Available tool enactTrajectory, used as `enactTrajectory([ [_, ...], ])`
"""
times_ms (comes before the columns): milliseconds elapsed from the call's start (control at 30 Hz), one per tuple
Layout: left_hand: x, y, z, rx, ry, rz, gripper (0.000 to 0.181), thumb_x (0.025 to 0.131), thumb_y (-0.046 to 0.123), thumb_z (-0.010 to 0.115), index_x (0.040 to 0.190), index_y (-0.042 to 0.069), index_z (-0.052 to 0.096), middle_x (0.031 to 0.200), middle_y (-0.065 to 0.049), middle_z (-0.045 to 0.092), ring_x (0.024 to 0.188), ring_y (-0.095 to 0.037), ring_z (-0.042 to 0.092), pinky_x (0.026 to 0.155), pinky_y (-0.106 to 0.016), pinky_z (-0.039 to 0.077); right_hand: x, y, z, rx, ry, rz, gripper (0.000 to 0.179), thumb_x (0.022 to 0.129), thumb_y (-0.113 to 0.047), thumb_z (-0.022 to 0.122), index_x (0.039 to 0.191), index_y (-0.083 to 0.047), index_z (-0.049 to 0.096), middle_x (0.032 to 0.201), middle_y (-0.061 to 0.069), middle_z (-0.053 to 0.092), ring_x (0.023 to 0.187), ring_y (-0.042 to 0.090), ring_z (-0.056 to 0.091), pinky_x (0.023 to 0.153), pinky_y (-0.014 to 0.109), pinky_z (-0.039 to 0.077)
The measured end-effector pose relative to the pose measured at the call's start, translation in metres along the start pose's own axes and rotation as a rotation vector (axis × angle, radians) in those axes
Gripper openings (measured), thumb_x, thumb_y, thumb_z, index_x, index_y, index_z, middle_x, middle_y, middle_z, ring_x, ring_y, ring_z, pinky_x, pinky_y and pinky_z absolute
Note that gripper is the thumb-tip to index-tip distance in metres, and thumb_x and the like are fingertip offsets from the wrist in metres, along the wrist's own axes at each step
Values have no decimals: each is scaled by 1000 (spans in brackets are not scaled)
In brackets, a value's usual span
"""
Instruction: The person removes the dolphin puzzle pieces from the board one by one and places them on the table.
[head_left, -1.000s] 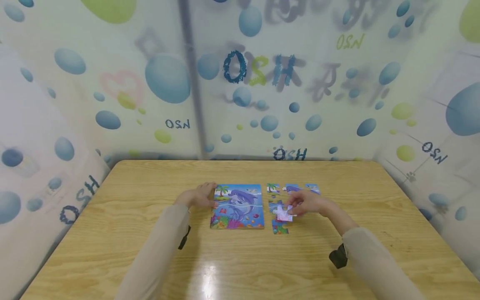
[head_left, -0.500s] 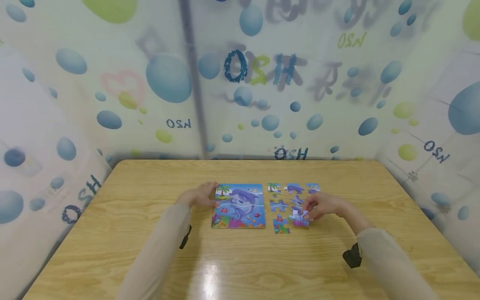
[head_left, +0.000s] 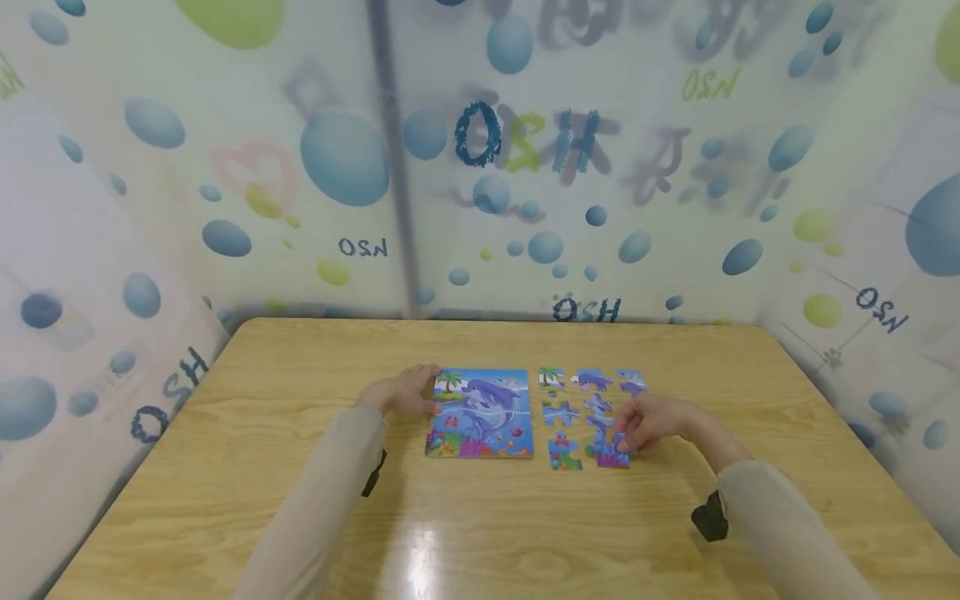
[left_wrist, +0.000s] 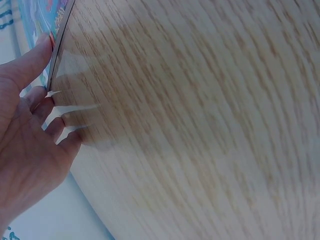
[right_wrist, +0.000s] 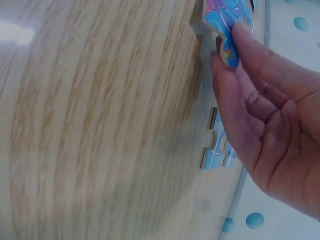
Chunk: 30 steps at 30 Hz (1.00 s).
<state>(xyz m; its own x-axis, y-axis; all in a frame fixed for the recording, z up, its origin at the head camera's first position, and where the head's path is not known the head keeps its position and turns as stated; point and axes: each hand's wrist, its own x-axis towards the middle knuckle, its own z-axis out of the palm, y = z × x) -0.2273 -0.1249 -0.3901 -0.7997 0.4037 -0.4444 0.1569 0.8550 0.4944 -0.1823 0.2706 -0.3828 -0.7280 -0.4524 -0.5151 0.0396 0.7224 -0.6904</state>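
My right hand (head_left: 651,422) pinches a jigsaw piece (head_left: 613,452) between thumb and fingertips, at the lower row of the pieces on the right. In the right wrist view the blue and pink piece (right_wrist: 227,22) is held by one edge, tilted over the tabletop. My left hand (head_left: 401,392) rests at the left edge of a square dolphin picture board (head_left: 483,417). In the left wrist view the thumb lies on the board's face (left_wrist: 42,22), the other fingertips at its edge and on the table.
Several jigsaw pieces lie in spaced rows beside the board: a palm-tree piece (head_left: 551,377), a dolphin piece (head_left: 592,380), a wave piece (head_left: 559,413) and a coral piece (head_left: 564,455). The wooden table (head_left: 480,517) ends at a patterned wall hanging (head_left: 450,208).
My right hand has moved right and slightly nearer with its piece, from above the left column to the lower middle column. The left hand has stayed at the board.
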Motion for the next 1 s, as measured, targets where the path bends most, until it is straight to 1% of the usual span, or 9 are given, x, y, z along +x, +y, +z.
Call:
enactTrajectory([
  [100,1,0,0,6,3,-2,69,91,25,55,145,5,18,152,-20,12,140,-38,8,114,-53,11,1,-4,2,-46,34,25,17,75,-9,72,84,1,62,67,-3,56,60,7,50,58,22,50],
  [200,3,-1,0,5,1,-9,69,91,25,55,145,5,17,152,-19,11,140,-38,8,114,-53,12,0,-10,5,-103,68,45,14,74,-5,72,81,0,61,67,-1,53,59,8,47,55,21,45],
  [300,3,-1,0,3,-1,-18,70,91,26,55,145,6,17,152,-18,11,140,-38,8,114,-54,12,1,-14,9,-132,103,71,15,73,-3,73,79,-1,60,66,0,52,58,9,46,54,21,43],
  [467,1,0,0,-7,-11,-18,70,91,26,55,145,6,17,153,-18,11,140,-38,6,114,-54,12,2,-15,13,-129,126,77,15,71,0,72,79,0,59,68,1,54,59,10,48,54,22,45],
  [567,0,0,-1,-19,-20,-8,70,91,24,55,145,5,16,152,-19,10,140,-38,5,113,-54,12,2,-15,13,-142,136,58,16,71,0,72,79,0,59,68,2,55,59,10,48,54,22,45],
  [700,0,0,-1,-21,-25,-2,69,91,24,55,145,5,15,152,-19,10,140,-39,6,113,-55,13,2,-15,12,-164,152,48,17,72,-5,72,80,-2,58,70,2,53,62,12,48,55,23,43],
  [800,0,0,-1,-15,-24,-3,69,91,25,55,145,6,16,152,-19,11,140,-39,6,113,-56,14,4,-16,10,-174,155,18,17,74,-8,72,83,-2,58,74,2,53,66,13,47,57,24,42],
  [867,-1,0,-1,-8,-23,-3,69,91,25,55,145,6,16,152,-19,11,140,-39,7,113,-55,14,6,-17,9,-187,157,-18,19,75,-10,71,87,-1,60,75,2,53,68,13,47,58,24,42],
  [1000,-2,1,-2,0,-23,-5,70,91,26,55,146,6,16,153,-18,11,140,-38,6,113,-55,13,13,-20,9,-190,183,-78,24,77,-14,70,94,1,61,78,4,56,71,13,48,60,24,43],
])
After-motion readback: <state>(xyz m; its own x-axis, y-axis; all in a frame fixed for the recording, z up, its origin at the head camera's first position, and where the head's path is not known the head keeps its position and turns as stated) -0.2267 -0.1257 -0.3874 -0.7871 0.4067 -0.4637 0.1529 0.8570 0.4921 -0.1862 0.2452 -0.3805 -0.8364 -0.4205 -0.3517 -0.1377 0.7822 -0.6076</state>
